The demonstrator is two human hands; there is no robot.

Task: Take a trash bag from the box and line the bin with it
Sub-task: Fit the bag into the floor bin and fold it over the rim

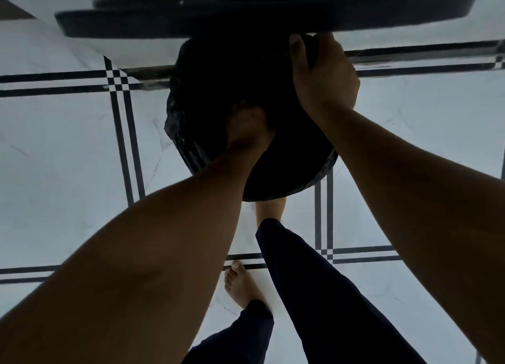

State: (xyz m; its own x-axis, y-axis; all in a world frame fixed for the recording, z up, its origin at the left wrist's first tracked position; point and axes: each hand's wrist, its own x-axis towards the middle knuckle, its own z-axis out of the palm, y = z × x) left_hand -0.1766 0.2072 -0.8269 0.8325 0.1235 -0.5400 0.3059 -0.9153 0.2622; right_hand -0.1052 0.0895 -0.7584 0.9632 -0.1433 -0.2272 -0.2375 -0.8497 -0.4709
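A: Where's the bag?

B: The bag [218,90] is black and sits in the bin [289,177], its crinkled edge folded out over the rim on the left and near sides. The bin stands on the floor [68,158], white tile with dark lines, partly under a dark shelf [259,16].

A: And the hands?

B: The right hand [325,74] is at the far right rim, thumb on top and fingers curled over, pinching bag and rim together. The left hand [248,126] reaches down inside the bin, against the bag. It's too dark in there, so I cannot tell if its fingers are spread or closed.

A: Anything else?

B: Bare feet on the tile: one foot [240,284] near the bottom, the other just below the bin, both legs in dark trousers [314,295]
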